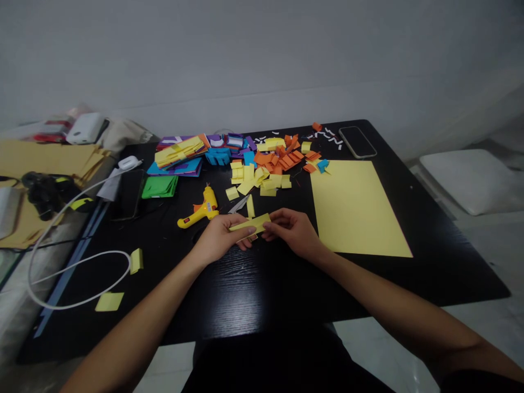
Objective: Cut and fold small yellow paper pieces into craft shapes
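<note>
A narrow strip of yellow paper (257, 222) is held between both hands above the black table. My left hand (223, 236) pinches its left end, thumb on top. At the right end, my right hand (293, 232) grips the strip between thumb and fingers. Just beyond the left hand lie scissors (239, 205), their handles partly hidden by that hand. A yellow glue gun (200, 208) rests to the left of them. Small folded yellow paper pieces (268, 183) are heaped beyond the hands, with orange pieces (282, 159) behind them.
A large yellow sheet (360, 210) lies on the right, with a phone (357, 142) behind it. Stacked coloured paper strips (182, 153) and a green bundle (160, 186) sit at back left. A white cable (77, 267) loops over the left edge. A stool (470, 180) stands at right.
</note>
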{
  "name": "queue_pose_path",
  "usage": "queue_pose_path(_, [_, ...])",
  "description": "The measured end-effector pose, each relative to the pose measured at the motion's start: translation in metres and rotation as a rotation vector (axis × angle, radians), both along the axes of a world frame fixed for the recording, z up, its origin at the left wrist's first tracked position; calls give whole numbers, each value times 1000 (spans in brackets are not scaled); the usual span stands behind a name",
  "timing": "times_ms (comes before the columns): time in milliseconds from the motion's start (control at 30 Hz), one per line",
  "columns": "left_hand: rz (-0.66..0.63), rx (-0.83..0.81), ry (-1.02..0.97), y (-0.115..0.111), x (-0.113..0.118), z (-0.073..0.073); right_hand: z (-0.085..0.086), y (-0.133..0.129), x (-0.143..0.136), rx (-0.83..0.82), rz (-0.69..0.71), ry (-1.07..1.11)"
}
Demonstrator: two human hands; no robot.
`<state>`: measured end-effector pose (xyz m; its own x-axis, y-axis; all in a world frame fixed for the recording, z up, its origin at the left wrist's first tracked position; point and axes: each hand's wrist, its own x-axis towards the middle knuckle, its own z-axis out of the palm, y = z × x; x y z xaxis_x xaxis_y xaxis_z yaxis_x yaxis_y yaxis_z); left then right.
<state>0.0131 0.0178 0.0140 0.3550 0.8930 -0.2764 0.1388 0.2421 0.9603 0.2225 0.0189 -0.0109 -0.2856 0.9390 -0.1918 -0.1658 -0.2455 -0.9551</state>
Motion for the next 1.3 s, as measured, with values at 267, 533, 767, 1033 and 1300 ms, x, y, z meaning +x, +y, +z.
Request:
queue_pose_path(267, [-94, -29, -21, -5, 0, 0, -1, -6, -4, 52, 47, 30])
queue_pose_path(533, [-18, -65, -33, -5, 2, 5, 0, -10, -4, 202, -7, -9])
queue_pose_path(767, [-46, -73, -80, -7, 4, 6, -1, -13, -4, 268, 0, -48])
queue_pose_path(1033, [-13, -100, -114, -9, 4, 7, 1, -13, -1, 382, -20, -115])
queue_pose_path(1300, [-9, -103, -114, -9, 6, 8, 1, -12, 0, 499, -47, -152])
